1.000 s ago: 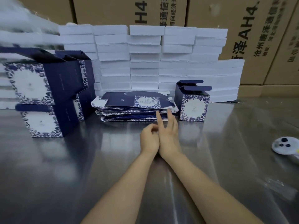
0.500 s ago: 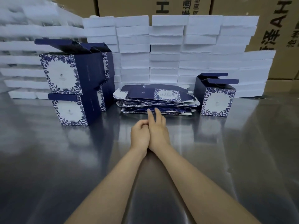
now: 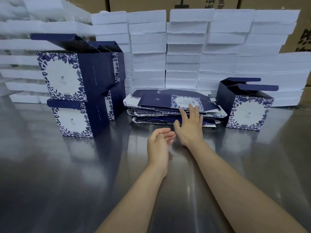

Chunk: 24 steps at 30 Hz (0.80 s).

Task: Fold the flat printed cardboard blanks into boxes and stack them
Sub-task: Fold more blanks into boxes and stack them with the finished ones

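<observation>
Fingers (image 3: 191, 110) spread on flat blanks (image 3: 168, 101), left hand (image 3: 158, 143) loose, print unreadable

A packing workshop or warehouse — brown shipping cartons (image 3: 289, 7) printed with large characters line the far wall, with white foam slabs (image 3: 185, 47) stacked in rows before them. On the steel surface (image 3: 67, 174) sit flat printed blanks (image 3: 161, 100) and folded boxes (image 3: 74, 78) — batch packaging work.

Navy floral flat blanks (image 3: 170, 106) piled between stacked folded boxes (image 3: 74, 91) and one open-topped box (image 3: 247, 108).
</observation>
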Available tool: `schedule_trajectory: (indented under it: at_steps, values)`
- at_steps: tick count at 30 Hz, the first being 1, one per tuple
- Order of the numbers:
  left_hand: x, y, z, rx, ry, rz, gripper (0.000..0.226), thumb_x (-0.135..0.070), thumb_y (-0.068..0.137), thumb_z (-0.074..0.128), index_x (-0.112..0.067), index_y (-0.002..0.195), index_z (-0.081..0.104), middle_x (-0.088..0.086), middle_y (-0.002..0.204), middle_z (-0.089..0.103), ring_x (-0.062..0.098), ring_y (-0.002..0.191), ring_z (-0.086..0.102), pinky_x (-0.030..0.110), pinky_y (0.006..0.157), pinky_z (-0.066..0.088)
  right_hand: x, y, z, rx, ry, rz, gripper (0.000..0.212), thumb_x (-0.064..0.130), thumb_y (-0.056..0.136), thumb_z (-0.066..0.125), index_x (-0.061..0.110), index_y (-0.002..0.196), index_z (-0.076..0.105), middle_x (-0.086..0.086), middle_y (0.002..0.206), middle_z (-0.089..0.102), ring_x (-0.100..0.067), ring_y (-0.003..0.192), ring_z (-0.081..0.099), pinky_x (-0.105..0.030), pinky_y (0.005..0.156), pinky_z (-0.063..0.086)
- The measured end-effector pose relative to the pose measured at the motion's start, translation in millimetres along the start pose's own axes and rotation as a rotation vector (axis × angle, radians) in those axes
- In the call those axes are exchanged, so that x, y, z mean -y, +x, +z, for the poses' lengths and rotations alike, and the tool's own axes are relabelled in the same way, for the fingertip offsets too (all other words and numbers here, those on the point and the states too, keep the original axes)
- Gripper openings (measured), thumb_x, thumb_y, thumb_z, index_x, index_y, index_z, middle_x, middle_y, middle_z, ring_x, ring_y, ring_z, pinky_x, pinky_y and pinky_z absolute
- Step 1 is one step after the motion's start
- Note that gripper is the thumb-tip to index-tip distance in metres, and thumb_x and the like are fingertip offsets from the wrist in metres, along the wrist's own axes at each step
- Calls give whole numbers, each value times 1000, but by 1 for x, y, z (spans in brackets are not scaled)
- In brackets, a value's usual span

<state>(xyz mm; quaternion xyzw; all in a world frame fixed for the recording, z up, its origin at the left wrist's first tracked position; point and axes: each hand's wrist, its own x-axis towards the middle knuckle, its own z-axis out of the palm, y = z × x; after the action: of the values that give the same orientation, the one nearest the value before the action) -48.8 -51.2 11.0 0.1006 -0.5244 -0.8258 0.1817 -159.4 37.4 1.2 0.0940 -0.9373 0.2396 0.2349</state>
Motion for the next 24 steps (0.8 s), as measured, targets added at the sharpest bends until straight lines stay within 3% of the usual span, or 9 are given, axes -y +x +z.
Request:
schedule_trajectory:
  at_steps: [8, 11, 24]
  values:
    - [-4, 0, 4, 32, -31, -44, 33, 5, 96, 32, -7, 88, 62, 7, 76, 67, 16, 77, 65, 25, 81, 52, -5, 16, 8, 5, 74, -1, 45, 33, 93, 42, 33, 138, 41, 1, 161, 8, -20, 148, -9, -60, 110, -14]
    - [-5, -1, 5, 35, -27, -50, 33, 5, 96, 32, -8, 88, 62, 7, 74, 67, 15, 75, 65, 24, 80, 52, -6, 18, 6, -43, 131, -57, 40, 26, 90, 45, 30, 129, 49, 2, 158, 18, -19, 148, -2, -60, 111, -13]
    - [-6, -3, 5, 63, 32, -35, 33, 4, 95, 32, -8, 90, 62, 3, 70, 67, 12, 72, 65, 19, 72, 52, -5, 17, 7, -27, 170, -67, 35, 17, 85, 44, 25, 119, 49, 2, 159, 17, -17, 147, 1, -58, 112, -13]
